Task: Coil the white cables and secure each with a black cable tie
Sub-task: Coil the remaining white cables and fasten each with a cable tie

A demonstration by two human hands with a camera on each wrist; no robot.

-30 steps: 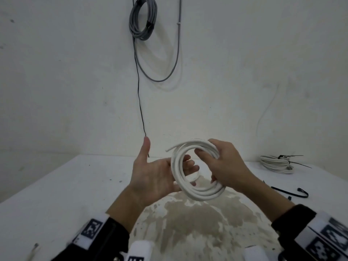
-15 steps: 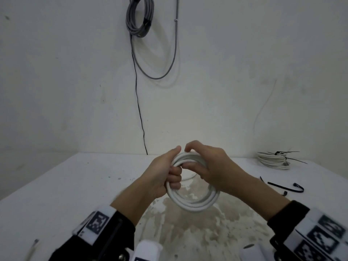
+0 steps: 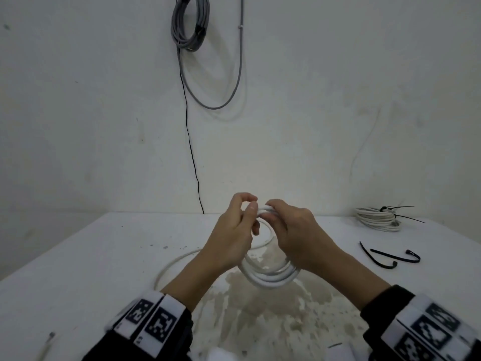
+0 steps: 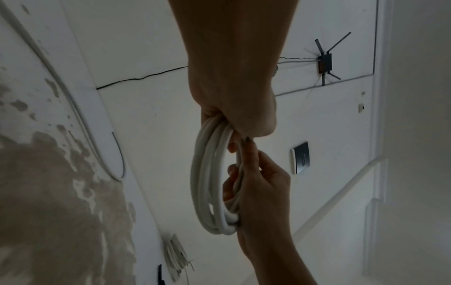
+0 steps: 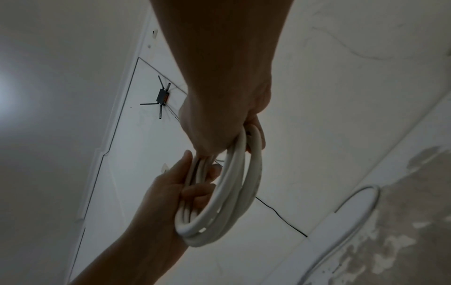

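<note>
From the head camera, the round coil of thick white plastic cable [image 3: 270, 276] hangs in the air above the stained white table [image 3: 104, 256], standing up on its edge like a wheel. The left hand [image 3: 231, 235] has its fingers curled around the left side and top of the ring, and the right hand [image 3: 294, 230] curls around the right side, so both hands meet at the top. A loose tail of the same white cable [image 3: 169, 267] runs down onto the table to the left. The two thin black plastic cable ties [image 3: 390, 256] lie flat on the table to the right, well apart from the coil, so I think the right hand is the nearer one to reach them. A finished tied white coil [image 3: 377, 218] sits farther back on the right. From the left wrist camera, the coil [image 4: 207, 183] hangs down from the closed left hand [image 4: 236, 108], and the right hand [image 4: 261, 183] grips its other side. From the right wrist camera, the right hand [image 5: 227, 119] holds the top of the ring [image 5: 234, 192] while the left hand [image 5: 175, 189] wraps the strands from below
</note>
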